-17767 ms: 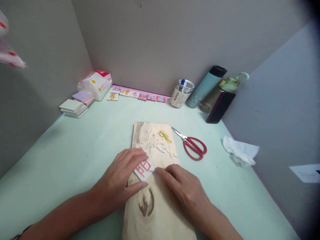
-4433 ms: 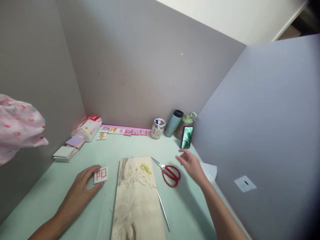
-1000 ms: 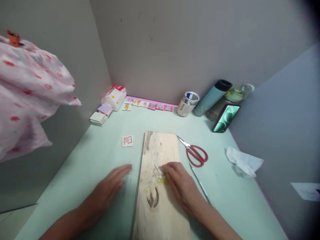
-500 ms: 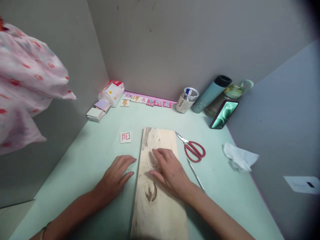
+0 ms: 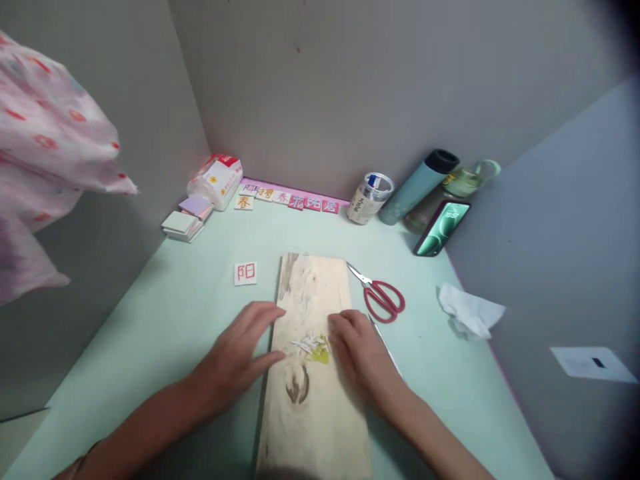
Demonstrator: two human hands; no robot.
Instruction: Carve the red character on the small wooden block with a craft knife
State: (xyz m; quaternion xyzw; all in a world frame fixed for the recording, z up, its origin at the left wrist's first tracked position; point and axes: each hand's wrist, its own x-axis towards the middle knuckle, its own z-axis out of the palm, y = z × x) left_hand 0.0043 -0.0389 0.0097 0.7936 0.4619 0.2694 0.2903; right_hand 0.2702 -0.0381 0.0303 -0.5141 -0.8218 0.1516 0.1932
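"Board first?"
"Long axis running near to far. Left hand spread at its left edge, empty; right hand, fingers together, over the right edge; I can't tell its grip."
"Shavings?"
"Mid-board between them, mostly pointing crosswise. Gathering seems underway; next needs gentle cupping."

Left fingers cupped, right fingers curled, forearms angled inward

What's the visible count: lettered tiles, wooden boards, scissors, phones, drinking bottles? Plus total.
Lettered tiles: 8
Wooden boards: 1
Pairs of scissors: 1
Phones: 1
Drinking bottles: 2
Total: 13
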